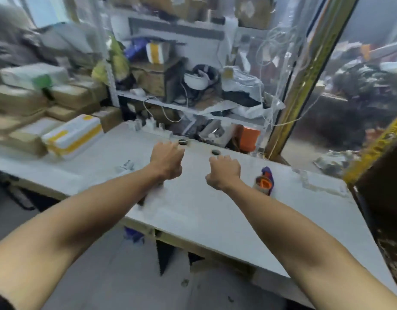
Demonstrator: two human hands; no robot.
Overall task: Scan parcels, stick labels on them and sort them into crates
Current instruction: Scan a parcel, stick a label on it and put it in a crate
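Bare forearms reach over the long white bench [215, 209]; left hand [167, 161] and right hand [224, 173] curl loosely, gripping nothing. No parcel in hand; next, probably fetch the white yellow-taped parcel [73, 136], far left of the left grip.

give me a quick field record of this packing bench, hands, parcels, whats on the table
left hand: curled loosely above the table, nothing clearly held
right hand: curled loosely above the table, looks empty
table: white top, mostly bare in front of the person
parcel stack: brown and white parcels piled at the table's left end
nearest parcel: white with yellow tape, at the edge of the stack
tape dispenser: orange and purple, on the table just right of the right hand
shelf: cluttered, behind the table
image: motion-blurred
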